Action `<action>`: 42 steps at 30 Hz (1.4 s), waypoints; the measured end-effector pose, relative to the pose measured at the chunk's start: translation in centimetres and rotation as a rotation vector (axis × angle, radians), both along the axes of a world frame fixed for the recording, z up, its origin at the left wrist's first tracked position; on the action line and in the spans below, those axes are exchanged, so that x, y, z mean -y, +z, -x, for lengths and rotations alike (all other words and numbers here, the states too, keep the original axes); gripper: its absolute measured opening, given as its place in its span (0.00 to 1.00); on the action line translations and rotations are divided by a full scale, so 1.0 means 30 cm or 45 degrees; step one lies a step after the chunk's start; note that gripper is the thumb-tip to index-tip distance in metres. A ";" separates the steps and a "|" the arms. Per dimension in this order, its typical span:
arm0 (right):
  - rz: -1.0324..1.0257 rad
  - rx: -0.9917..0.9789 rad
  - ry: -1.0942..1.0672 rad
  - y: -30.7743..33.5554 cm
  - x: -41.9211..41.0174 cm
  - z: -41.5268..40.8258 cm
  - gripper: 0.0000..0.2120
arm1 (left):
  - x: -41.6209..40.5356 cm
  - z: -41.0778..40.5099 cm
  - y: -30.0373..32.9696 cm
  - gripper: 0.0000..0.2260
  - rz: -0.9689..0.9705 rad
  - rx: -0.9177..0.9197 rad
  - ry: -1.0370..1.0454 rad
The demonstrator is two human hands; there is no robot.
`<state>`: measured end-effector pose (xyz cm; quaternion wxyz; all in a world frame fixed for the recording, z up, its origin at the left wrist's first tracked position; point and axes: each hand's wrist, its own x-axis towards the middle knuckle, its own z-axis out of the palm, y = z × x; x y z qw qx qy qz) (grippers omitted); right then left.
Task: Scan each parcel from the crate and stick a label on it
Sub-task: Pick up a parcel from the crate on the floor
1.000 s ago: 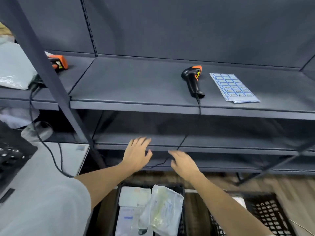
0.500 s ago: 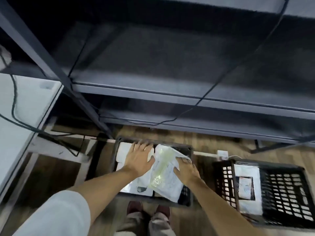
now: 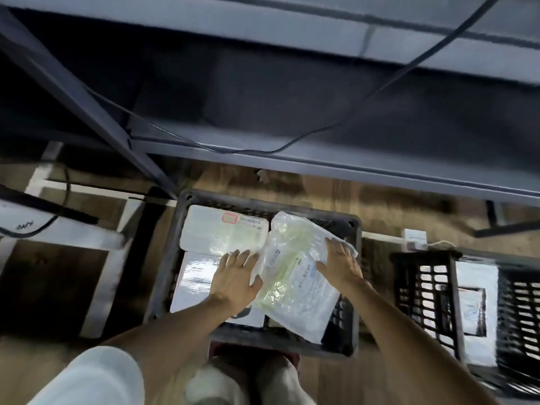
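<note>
Reaching into the crate (image 3: 163,276), left hand (image 3: 235,277) flat and holding nothing, right hand (image 3: 340,263) spread on the bagged parcel (image 3: 295,276) lying atop the boxes. Best pinched at both edges. Lifted level, barcode up.

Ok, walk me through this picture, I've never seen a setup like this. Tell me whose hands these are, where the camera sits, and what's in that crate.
There is no machine here: a person wears a camera on the head, looking down at their own two bare hands. On the floor at their feet stands a dark plastic crate holding parcels. The left hand lies with straight fingers on the white boxes. The right hand rests on a clear plastic bag parcel lying tilted on top; a firm grip is not plain. A second crate stands to the right. Grey shelving with a hanging black cable runs above.
</note>
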<state>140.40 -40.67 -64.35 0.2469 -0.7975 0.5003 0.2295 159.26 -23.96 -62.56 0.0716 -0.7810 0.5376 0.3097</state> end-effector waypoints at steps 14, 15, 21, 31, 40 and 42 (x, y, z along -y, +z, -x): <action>-0.149 -0.062 -0.112 -0.074 0.135 -0.008 0.45 | -0.005 -0.059 -0.070 0.25 0.080 -0.016 0.066; -0.204 -0.030 -0.132 -0.046 0.133 -0.003 0.43 | -0.002 -0.057 -0.043 0.25 0.085 -0.020 0.072; -0.340 0.010 -0.063 0.217 0.071 -0.025 0.38 | 0.056 -0.045 0.218 0.27 0.174 -0.014 0.065; -0.168 0.060 0.262 1.027 0.094 -0.207 0.25 | 0.188 -0.074 0.964 0.37 0.615 -0.035 0.192; 0.101 -0.121 0.753 1.783 0.067 -0.404 0.22 | 0.229 -0.170 1.581 0.34 0.472 0.147 -0.089; 0.141 -0.147 0.805 1.918 0.062 -0.438 0.22 | 0.222 -0.204 1.690 0.23 0.485 0.005 0.016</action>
